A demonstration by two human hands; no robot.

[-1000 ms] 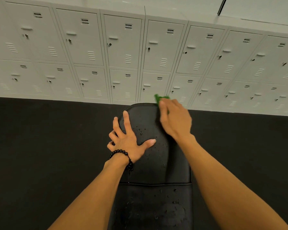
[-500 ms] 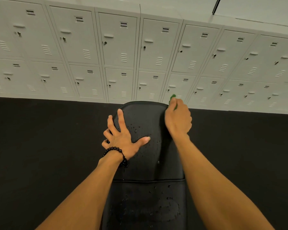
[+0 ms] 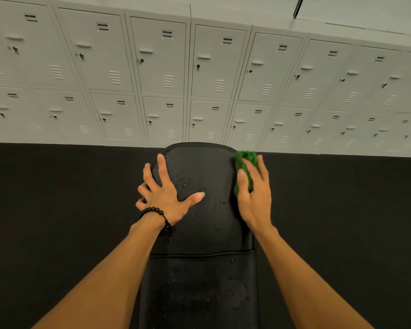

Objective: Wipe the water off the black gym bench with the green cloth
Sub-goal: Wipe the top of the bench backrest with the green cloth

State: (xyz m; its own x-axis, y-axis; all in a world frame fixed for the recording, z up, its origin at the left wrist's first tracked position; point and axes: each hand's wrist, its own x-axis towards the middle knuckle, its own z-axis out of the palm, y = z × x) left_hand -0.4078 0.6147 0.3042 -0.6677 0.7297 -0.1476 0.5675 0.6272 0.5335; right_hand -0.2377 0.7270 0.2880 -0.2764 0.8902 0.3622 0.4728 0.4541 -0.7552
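The black gym bench (image 3: 199,236) runs away from me down the middle of the view, with water drops scattered over its far pad and its near pad. My left hand (image 3: 167,193) lies flat with spread fingers on the left part of the far pad; a black bead bracelet circles its wrist. My right hand (image 3: 254,195) holds the bunched green cloth (image 3: 244,166) against the far pad's right edge, near the rounded end. Thumb and fingers curl round the cloth, and much of it is hidden under the hand.
Black rubber floor (image 3: 57,210) spreads on both sides of the bench. A wall of grey lockers (image 3: 199,79) in two rows stands just beyond the bench's far end.
My right hand has slid the cloth from the far end's top corner round to the right edge, and more green shows now. The left hand has kept its place on the pad.
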